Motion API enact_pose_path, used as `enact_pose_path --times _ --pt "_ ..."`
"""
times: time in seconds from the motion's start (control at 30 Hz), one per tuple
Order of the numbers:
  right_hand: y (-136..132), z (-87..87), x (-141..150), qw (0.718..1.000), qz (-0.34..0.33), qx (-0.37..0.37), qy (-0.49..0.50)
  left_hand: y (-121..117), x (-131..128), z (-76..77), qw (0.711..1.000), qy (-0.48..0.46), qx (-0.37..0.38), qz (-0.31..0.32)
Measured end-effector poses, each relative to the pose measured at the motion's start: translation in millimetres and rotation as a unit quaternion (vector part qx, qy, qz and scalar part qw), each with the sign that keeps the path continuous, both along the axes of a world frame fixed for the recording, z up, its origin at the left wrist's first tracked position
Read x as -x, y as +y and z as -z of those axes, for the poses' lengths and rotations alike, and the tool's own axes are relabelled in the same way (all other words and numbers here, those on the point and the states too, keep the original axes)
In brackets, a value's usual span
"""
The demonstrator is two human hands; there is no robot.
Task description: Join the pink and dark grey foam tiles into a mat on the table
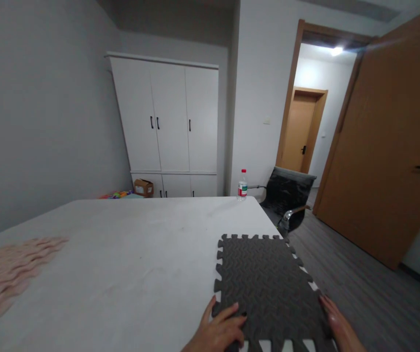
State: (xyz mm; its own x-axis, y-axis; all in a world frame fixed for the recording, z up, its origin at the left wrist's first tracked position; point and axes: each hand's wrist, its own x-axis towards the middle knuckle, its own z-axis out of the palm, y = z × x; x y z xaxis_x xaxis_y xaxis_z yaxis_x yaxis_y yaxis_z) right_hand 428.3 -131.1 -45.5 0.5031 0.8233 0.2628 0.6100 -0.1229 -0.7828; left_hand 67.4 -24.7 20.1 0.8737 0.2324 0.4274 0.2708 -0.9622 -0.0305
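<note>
A dark grey foam puzzle mat (268, 283) with toothed edges lies flat on the white table (129, 264) near its right front corner. My left hand (221, 330) rests on the mat's near left corner, fingers spread and flat. At the mat's right edge, my right hand (338, 325) touches it with fingers stretched out along the side. Neither hand grips the mat.
Pink foam mats (8, 274) lie spread at the table's left edge. A water bottle (242, 185) stands at the far right corner. Beyond the table are a black office chair (288, 198), a white cabinet (168, 122), a cardboard box (143, 187) and an open wooden door (389, 142).
</note>
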Motion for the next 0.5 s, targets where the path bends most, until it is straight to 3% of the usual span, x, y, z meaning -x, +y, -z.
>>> enact_pose_path --times 0.07,0.13,0.37,0.5 --pt "11 6.2 7 0.997 -0.021 -0.004 -0.075 9 -4 26.2 0.999 -0.035 -0.035 0.006" --pt "18 5.8 11 0.993 -0.009 -0.005 -0.121 14 -4 36.3 0.996 -0.057 -0.062 -0.006" --pt "22 1.1 1 0.982 -0.027 0.011 -0.184 7 -5 8.1 0.988 -0.070 -0.135 0.008" --pt "22 5.9 0 0.981 -0.019 0.015 -0.190 7 -2 5.9 0.989 -0.055 -0.135 0.005"
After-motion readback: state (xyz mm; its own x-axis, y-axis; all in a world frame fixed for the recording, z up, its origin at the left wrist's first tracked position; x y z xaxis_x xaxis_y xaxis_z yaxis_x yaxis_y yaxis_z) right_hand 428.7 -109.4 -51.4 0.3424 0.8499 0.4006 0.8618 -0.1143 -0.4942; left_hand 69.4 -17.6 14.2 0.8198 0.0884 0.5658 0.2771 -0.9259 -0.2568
